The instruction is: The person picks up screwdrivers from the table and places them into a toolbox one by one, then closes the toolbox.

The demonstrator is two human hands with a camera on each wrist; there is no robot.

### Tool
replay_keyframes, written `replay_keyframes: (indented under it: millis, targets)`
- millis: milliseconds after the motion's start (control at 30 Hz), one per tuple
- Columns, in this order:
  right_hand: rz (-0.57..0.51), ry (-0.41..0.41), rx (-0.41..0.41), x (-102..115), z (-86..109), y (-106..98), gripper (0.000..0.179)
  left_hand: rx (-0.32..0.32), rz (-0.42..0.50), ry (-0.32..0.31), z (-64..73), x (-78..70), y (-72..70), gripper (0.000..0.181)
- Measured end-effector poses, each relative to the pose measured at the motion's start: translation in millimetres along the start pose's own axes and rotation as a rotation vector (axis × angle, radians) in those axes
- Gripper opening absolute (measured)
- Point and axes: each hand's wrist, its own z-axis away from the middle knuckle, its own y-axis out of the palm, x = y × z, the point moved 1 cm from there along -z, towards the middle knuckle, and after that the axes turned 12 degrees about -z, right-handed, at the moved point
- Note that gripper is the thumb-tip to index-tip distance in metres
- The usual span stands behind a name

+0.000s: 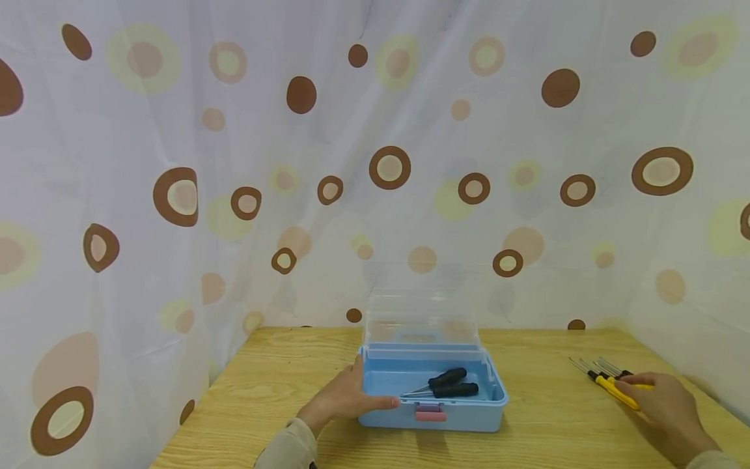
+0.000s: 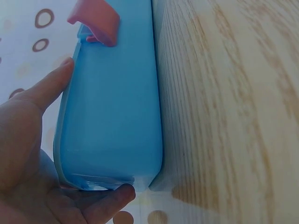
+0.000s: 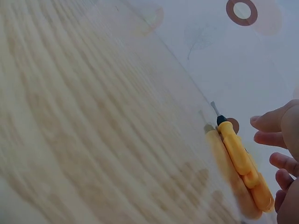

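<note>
A light blue plastic toolbox (image 1: 469, 418) stands on the table with its clear lid (image 1: 422, 316) raised at the back. My left hand (image 1: 347, 393) grips its left front corner, thumb along the front rim and fingers round the end. Inside lie two black-handled screwdrivers (image 1: 456, 390). At the right, my right hand (image 1: 666, 402) hovers over several screwdrivers with yellow-and-black handles (image 1: 620, 393), shafts pointing away. In the right wrist view a gap shows between its loosely bent fingers (image 3: 275, 116) and the yellow handles (image 3: 237, 151).
A pink latch (image 1: 430, 416) hangs at the toolbox's front. The wooden table (image 1: 293, 365) reaches back to a white curtain (image 1: 433, 130) with brown and yellow circles, which also runs along the left and right sides.
</note>
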Motion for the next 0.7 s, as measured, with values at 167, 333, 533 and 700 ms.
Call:
replay_keyframes:
  millis: [167,333,533,700]
  targets:
    - [0.045,0.006,-0.022,-4.6,1.3,2.1,0.053,0.007,0.019,-0.012,-0.9,1.7,0.7,0.118]
    - [0.056,0.045,-0.036,-7.5,1.5,3.4,0.048,0.005,0.012,-0.012,-1.5,3.3,1.5,0.119]
    - [0.080,0.054,-0.024,-7.6,3.3,4.7,0.046,0.003,0.010,-0.005,-2.4,3.6,1.8,0.119]
    - [0.073,0.132,-0.026,-4.5,5.9,5.7,0.053,0.007,0.025,0.003,-2.7,3.6,2.0,0.118]
